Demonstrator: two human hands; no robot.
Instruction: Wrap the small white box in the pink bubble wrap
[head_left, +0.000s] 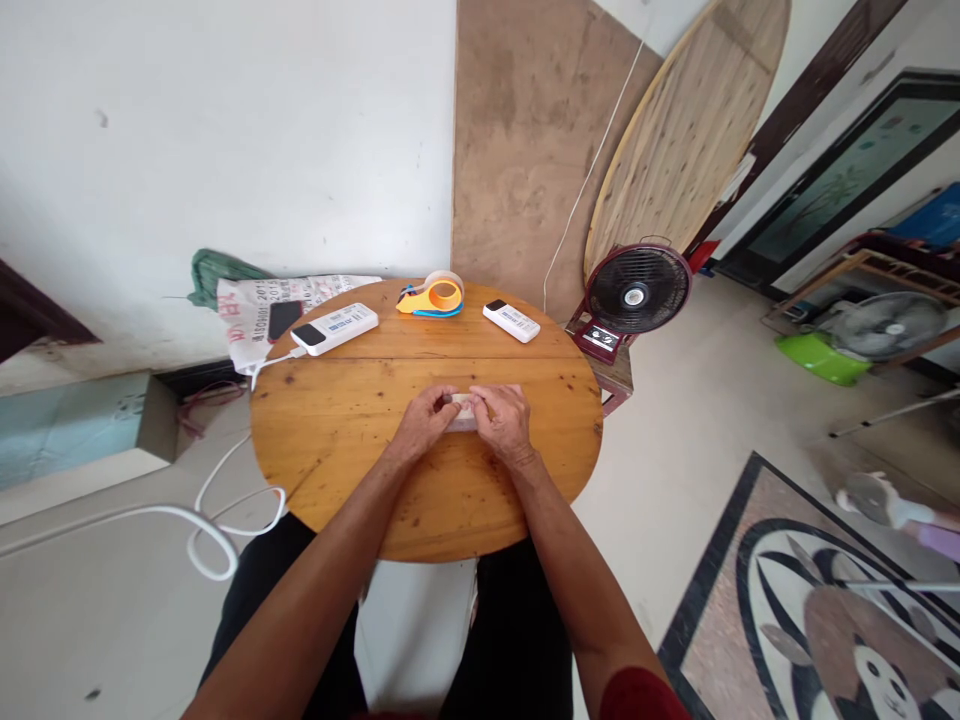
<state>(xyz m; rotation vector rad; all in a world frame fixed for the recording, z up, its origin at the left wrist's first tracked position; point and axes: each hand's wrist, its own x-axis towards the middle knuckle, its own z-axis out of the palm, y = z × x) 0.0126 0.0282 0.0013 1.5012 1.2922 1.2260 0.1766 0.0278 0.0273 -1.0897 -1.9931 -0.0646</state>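
- Beyond the hands, at the far edge of the round wooden table (337, 440), lies an orange tape dispenser (433, 297).
- A white remote (511, 321) lies beyond the right hand, well apart from it.
- A larger white device (334, 328) with a white cable (225, 500) lies beyond the left hand; nothing lies between these things and the hands.
- The left hand (424, 420) curls its fingers closed on the left end of a small white object (461, 412).
- The right hand (504, 420) grips its right end, covering most of it.
- The object sits between both hands, just above the tabletop; what it is cannot be told.
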